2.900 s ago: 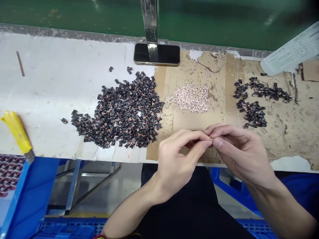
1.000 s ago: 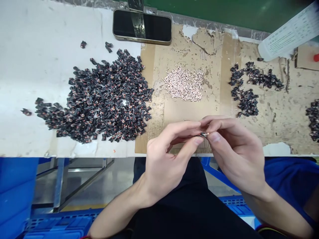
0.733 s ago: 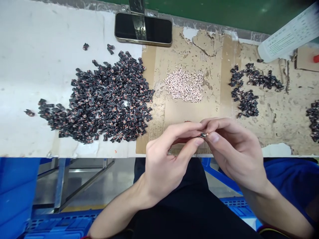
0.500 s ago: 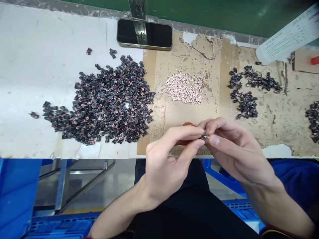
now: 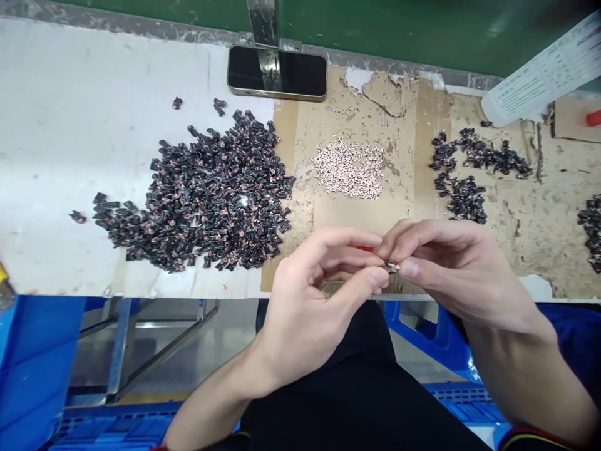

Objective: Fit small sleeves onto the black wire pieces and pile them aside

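Note:
Over the table's front edge, my left hand (image 5: 323, 300) pinches a small black part (image 5: 390, 267) between thumb and fingers. My right hand (image 5: 446, 269) meets it from the right, its thumb and fingertips closed at the part's copper-coloured end. A red object (image 5: 365, 248) shows partly behind my fingers. Beyond the hands, a pile of tiny pinkish metal pieces (image 5: 350, 168) lies on the cardboard. To the left spreads a large heap of black parts (image 5: 216, 188) with reddish ends.
A phone (image 5: 277, 73) lies at the table's back edge. Smaller groups of black parts (image 5: 467, 197) are on the right cardboard. A white translucent bottle (image 5: 539, 72) leans in at the back right. Blue crates (image 5: 42, 363) stand below the table.
My left fingers have spread a little and both hands have shifted slightly, still together at the small part. The view has moved a bit, and a yellow-and-grey object now shows at the left edge.

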`<state>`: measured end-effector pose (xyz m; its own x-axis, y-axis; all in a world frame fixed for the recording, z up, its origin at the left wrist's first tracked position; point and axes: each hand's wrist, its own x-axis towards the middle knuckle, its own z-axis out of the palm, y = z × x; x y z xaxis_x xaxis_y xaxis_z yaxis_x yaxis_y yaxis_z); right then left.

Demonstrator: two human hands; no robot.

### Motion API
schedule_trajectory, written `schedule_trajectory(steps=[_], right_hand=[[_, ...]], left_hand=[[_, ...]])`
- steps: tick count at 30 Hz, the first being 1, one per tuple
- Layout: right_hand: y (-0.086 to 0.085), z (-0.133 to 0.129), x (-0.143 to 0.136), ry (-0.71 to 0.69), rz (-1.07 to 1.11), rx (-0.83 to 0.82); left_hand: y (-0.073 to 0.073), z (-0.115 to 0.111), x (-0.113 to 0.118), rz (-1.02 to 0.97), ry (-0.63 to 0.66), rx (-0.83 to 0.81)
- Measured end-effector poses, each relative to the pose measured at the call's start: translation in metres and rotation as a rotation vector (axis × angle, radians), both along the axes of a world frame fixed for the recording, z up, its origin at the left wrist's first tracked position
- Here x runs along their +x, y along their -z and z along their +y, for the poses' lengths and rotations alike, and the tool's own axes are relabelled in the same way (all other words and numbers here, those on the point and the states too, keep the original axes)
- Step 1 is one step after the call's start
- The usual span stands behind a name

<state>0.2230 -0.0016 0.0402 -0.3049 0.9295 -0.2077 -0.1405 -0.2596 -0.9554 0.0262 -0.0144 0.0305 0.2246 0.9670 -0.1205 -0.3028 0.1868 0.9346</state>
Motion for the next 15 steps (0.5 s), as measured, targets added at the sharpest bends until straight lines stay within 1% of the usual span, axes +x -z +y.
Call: schedule_trajectory(steps=[4,7,11,15], right_hand=[[-0.003,0.006,0.0,-0.048,0.036,-0.048],[-0.003,0.004,-0.002,-0.058,0.069,-0.07],[-0.001,-0.004,-0.008,0.028,0.055,0.004],[-0.001,-0.012,-0.02,0.137,-0.02,0.108]], left_hand=[[-0.003,0.003,-0.002,-0.017,0.008,-0.02],[-0.005,0.002,-0.002,-0.027,0.016,-0.045],[-0.006,-0.002,0.001,-0.088,0.024,-0.116],[-0.005,-0.006,0.005,-0.084,0.0,-0.117]])
